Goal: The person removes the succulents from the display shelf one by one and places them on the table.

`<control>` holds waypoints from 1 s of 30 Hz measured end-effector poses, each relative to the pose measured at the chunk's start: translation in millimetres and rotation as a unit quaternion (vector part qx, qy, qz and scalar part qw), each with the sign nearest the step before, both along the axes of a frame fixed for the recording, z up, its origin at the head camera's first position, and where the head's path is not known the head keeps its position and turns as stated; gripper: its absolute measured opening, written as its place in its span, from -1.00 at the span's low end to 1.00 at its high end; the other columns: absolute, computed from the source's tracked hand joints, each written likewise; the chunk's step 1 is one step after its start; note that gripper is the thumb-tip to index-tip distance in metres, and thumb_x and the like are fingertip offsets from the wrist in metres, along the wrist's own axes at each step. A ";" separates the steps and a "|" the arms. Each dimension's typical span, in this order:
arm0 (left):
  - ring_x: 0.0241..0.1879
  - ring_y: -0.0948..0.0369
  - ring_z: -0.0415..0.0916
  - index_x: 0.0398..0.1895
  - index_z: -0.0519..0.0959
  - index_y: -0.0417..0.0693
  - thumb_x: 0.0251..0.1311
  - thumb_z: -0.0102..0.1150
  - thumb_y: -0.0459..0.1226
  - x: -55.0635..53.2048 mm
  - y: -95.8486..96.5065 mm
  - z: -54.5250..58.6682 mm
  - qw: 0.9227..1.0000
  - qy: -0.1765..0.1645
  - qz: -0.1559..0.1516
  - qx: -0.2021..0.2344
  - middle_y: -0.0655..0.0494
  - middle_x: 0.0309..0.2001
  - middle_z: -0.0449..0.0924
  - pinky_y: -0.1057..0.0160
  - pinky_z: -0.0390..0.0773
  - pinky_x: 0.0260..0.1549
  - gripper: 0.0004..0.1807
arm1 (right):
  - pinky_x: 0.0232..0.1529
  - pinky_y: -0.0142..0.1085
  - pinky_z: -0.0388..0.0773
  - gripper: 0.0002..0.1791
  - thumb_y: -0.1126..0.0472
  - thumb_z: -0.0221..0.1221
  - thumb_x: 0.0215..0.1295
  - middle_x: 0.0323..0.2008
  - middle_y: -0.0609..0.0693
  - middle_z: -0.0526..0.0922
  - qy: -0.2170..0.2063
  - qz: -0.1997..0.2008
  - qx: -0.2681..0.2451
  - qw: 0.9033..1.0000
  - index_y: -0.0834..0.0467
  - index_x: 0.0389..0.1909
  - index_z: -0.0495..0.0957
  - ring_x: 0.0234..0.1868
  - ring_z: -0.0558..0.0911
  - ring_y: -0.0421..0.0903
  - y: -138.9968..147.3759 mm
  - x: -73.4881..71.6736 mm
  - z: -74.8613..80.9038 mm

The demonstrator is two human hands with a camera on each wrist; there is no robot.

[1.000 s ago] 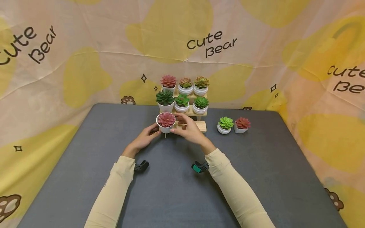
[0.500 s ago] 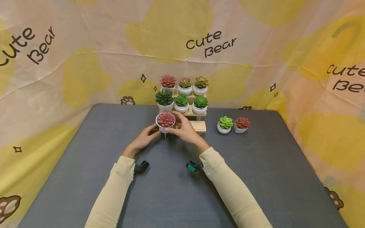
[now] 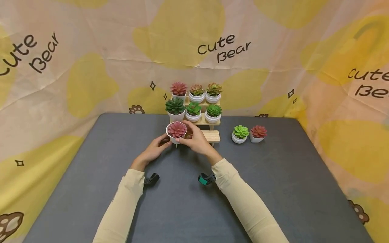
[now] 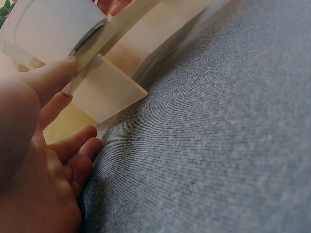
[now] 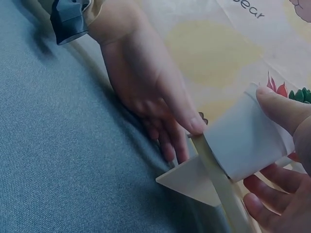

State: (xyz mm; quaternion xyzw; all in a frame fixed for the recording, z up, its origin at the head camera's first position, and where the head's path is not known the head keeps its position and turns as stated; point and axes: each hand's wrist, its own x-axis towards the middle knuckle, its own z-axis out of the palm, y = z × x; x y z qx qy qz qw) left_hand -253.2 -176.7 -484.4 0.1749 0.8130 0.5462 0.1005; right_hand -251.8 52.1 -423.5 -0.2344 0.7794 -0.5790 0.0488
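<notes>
A potted succulent with dusty-pink leaves [image 3: 177,130] is at the left end of the lowest step of a three-tier wooden stand [image 3: 212,136]. My right hand [image 3: 197,138] grips its white pot [image 5: 245,138], thumb on the near side and fingers behind. The pot's base is at the board; whether its full weight rests there I cannot tell. My left hand [image 3: 154,148] pinches the left end of that step, thumb on top and a finger beneath, in the left wrist view. Its other fingers hang loosely near the cloth.
Several potted succulents fill the upper two tiers, including a dark green one [image 3: 175,106] right behind the pink one. On the grey table [image 3: 182,209] to the right stand a bright green succulent [image 3: 240,132] and a red one [image 3: 258,132]. A printed curtain [image 3: 121,74] hangs behind.
My right hand has shifted slightly left with the pink succulent, then stayed nearly still. The left hand keeps its place at the step's end.
</notes>
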 end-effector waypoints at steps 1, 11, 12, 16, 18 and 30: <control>0.42 -0.20 0.31 0.60 0.10 -0.17 0.52 0.02 -0.24 0.1 0.3 -0.9 1.000 0.001 -0.001 -0.002 -0.33 0.44 0.33 -0.21 0.26 0.39 -0.33 | 0.07 -0.06 0.57 -0.23 0.33 0.39 0.23 0.26 0.20 0.55 -0.001 -0.001 0.000 1.000 0.23 0.43 0.30 0.11 0.62 0.03 0.4 0.4 -0.1; 0.41 -0.18 0.34 0.61 0.10 -0.07 0.52 0.02 -0.27 4.2 1.2 0.3 1.000 0.011 -0.002 0.002 -0.29 0.44 0.34 -0.16 0.29 0.37 -0.33 | 0.07 -0.01 0.59 -0.23 0.33 0.44 0.17 0.22 0.20 0.59 -0.004 -0.021 -0.001 1.000 0.18 0.40 0.36 0.09 0.66 0.06 11.3 6.5 -1.8; 0.41 -0.18 0.34 0.61 0.10 -0.06 0.52 0.02 -0.27 4.4 1.2 0.5 1.000 0.011 -0.003 0.003 -0.28 0.45 0.34 -0.14 0.29 0.37 -0.33 | 0.08 0.02 0.59 -0.23 0.33 0.44 0.16 0.22 0.20 0.59 -0.006 -0.023 -0.002 1.000 0.17 0.40 0.37 0.09 0.66 0.06 13.1 7.0 -2.3; 0.41 -0.16 0.33 0.62 0.09 -0.06 0.52 0.01 -0.27 5.0 1.1 0.9 1.000 0.013 -0.005 0.008 -0.26 0.47 0.32 0.07 0.35 0.34 -0.33 | 0.10 0.08 0.59 -0.22 0.32 0.45 0.15 0.23 0.20 0.59 -0.009 -0.027 -0.005 1.000 0.15 0.40 0.37 0.09 0.66 0.08 21.3 11.3 -1.4; 0.41 -0.15 0.33 0.61 0.09 -0.09 0.52 0.02 -0.27 5.1 0.8 0.6 1.000 0.014 -0.004 0.008 -0.25 0.47 0.31 0.24 0.37 0.28 -0.33 | 0.11 0.09 0.60 -0.22 0.31 0.45 0.16 0.22 0.20 0.59 -0.011 -0.023 -0.010 1.000 0.15 0.40 0.37 0.10 0.66 0.09 25.0 14.2 0.0; 0.40 -0.17 0.30 0.62 0.09 -0.05 0.53 0.01 -0.25 4.6 0.7 0.5 1.000 0.003 -0.001 0.008 -0.25 0.49 0.28 -0.10 0.26 0.36 -0.33 | 0.06 -0.02 0.63 -0.21 0.41 0.45 0.10 0.18 0.27 0.60 0.020 -0.056 -0.043 0.997 0.21 0.38 0.37 0.06 0.64 0.01 48.9 34.6 13.9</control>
